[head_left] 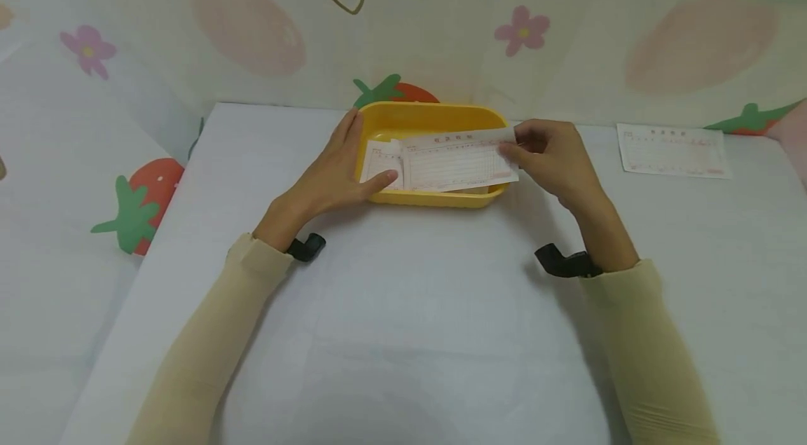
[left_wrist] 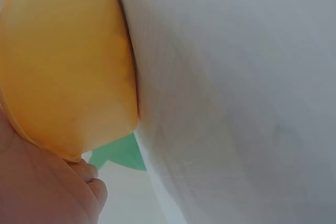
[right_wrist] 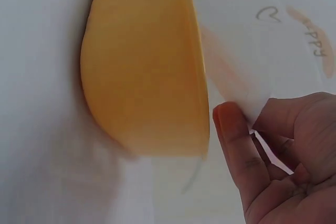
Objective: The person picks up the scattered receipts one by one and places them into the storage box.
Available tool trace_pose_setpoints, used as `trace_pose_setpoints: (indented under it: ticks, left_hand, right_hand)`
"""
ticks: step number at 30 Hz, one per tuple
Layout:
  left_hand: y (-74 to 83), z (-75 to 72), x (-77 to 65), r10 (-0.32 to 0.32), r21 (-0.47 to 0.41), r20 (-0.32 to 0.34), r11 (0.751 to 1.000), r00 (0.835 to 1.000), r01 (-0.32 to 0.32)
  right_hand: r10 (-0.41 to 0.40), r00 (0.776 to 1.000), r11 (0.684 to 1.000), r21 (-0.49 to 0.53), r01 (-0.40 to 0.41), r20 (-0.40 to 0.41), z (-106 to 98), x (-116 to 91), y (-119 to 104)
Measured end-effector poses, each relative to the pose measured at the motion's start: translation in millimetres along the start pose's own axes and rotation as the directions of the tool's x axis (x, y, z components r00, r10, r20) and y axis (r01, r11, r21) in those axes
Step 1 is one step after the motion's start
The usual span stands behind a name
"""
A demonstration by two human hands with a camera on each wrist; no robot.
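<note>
In the head view, a yellow plastic tray (head_left: 435,200) with rounded corners stands at the back of the table. My left hand (head_left: 330,172) holds its left end, the thumb reaching over the rim onto a receipt slip (head_left: 380,151) inside. A second receipt slip (head_left: 450,163), printed with red lines, slants over the tray's opening. Its right end is pinched between thumb and fingers of my right hand (head_left: 555,156). The left wrist view shows my left hand (left_wrist: 47,182) against the tray's rim (left_wrist: 21,135). In the right wrist view, the pinched slip (right_wrist: 254,100) is beside the tray wall (right_wrist: 144,72).
Another receipt slip (head_left: 672,151) lies flat on the table at the back right. The table has a white cover (head_left: 410,319). Behind it hangs a curtain (head_left: 441,31) printed with strawberries and flowers. Black wrist mounts (head_left: 564,263) sit at both cuffs.
</note>
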State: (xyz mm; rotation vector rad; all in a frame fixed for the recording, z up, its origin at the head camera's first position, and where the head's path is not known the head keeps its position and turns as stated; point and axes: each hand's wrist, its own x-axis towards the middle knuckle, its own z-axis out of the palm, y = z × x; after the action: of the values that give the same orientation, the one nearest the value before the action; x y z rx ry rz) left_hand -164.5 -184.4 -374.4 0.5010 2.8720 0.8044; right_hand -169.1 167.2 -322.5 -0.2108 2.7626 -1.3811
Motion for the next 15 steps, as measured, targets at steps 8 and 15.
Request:
trace_pose_setpoints:
  ticks: [8,15]
  left_hand:
    - [0.2,-1.7,-1.1,-0.004,-0.001,0.022,1.0,1.0,0.004]
    - [-0.2,0.3,-3.3,-0.012,-0.015,0.03,1.0,0.999,0.012]
  right_hand:
    - [-0.068,0.998,0.998,0.008,0.068,0.016,25,4,-16]
    - [-0.049,0.997,0.999,-0.02,0.05,0.057,29,1,-17]
